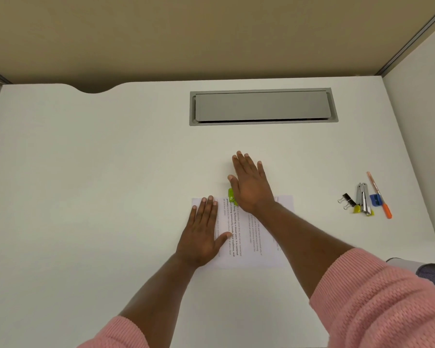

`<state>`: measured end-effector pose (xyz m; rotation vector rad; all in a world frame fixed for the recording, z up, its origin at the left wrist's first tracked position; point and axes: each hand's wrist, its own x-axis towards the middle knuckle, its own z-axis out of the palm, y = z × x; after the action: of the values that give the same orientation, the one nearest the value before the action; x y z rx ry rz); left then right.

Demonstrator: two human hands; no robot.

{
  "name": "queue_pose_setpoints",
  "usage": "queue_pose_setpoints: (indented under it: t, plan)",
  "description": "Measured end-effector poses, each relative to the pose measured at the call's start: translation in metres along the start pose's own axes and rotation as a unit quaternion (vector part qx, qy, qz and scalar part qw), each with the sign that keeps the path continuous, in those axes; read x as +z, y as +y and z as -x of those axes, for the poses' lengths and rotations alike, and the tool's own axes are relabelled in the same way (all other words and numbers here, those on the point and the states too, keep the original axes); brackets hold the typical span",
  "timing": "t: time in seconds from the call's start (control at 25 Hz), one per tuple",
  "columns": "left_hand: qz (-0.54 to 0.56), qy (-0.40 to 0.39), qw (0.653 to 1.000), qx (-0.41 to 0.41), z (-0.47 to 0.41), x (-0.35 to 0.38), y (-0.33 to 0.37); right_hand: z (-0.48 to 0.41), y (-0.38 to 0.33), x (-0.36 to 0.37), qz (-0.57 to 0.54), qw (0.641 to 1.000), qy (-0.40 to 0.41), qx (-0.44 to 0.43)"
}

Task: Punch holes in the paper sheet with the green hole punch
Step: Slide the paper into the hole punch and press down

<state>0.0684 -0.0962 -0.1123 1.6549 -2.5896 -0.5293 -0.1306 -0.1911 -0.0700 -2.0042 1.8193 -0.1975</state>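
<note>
A printed paper sheet point(259, 237) lies flat on the white desk point(111, 172), its text running sideways. The green hole punch point(231, 196) sits on the sheet's far edge, mostly hidden under my right hand point(251, 184). That hand lies flat, palm down, on top of the punch with the fingers stretched out and together. My left hand point(202, 232) rests flat on the left part of the sheet, fingers spread, holding nothing.
At the right of the desk lie two black binder clips point(347, 200), a metal stapler point(363, 198), a blue sharpener point(375, 200) and an orange-tipped pen point(379, 195). A grey cable hatch point(263, 106) is set into the desk at the back. Partition walls enclose the desk.
</note>
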Motion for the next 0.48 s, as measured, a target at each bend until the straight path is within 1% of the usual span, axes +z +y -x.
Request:
queue_pose_setpoints:
  t: [0.16, 0.48]
  plan:
    - [0.008, 0.022, 1.000, 0.003, -0.001, 0.008, 0.000, -0.019, 0.001, 0.007, 0.004, 0.999, 0.003, 0.035]
    - [0.007, 0.040, 0.999, 0.013, -0.002, 0.013, -0.002, -0.028, 0.010, 0.021, 0.046, 0.998, -0.006, 0.037]
